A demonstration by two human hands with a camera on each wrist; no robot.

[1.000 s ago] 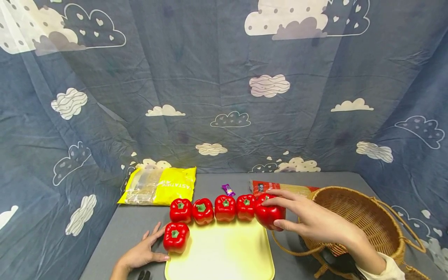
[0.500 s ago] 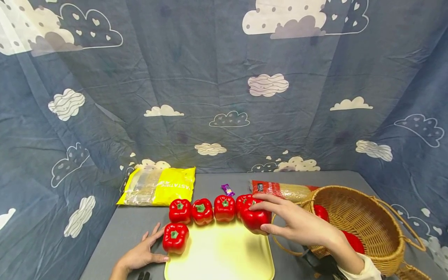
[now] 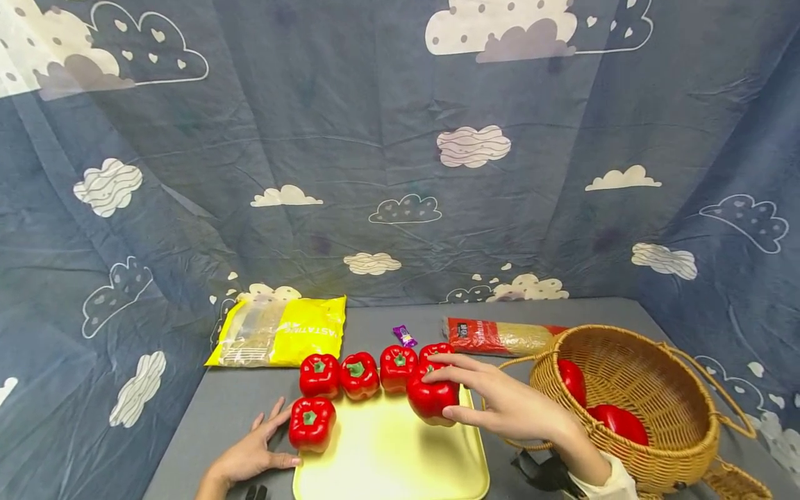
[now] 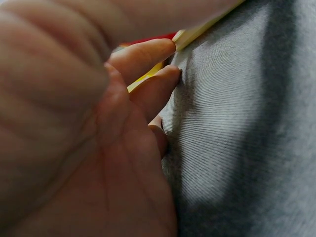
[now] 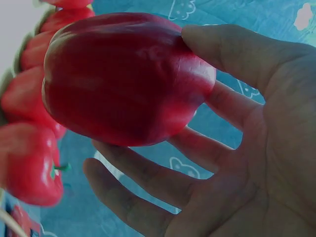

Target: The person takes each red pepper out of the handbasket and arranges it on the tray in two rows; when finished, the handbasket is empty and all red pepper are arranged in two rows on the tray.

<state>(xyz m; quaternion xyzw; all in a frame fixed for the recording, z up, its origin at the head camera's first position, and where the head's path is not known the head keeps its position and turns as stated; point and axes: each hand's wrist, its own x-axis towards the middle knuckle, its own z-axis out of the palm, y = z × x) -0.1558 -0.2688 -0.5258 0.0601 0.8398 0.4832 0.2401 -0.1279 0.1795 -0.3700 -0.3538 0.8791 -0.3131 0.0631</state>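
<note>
Grey table [image 3: 225, 410] cut off below; right grip [image 3: 500, 399] pinching red pepper [image 3: 430, 401], left grip [image 3: 253, 448] splayed.

Free room lay over the near part of the tray [image 3: 394, 467], four peppers [image 3: 360, 377] walled its far edge, a fifth pepper [image 3: 312, 425] and left hand [image 3: 257, 446] blocked its left, right hand [image 3: 500, 401] and held pepper [image 3: 431, 397] its far right, basket [image 3: 665, 399] stood farther right.
</note>
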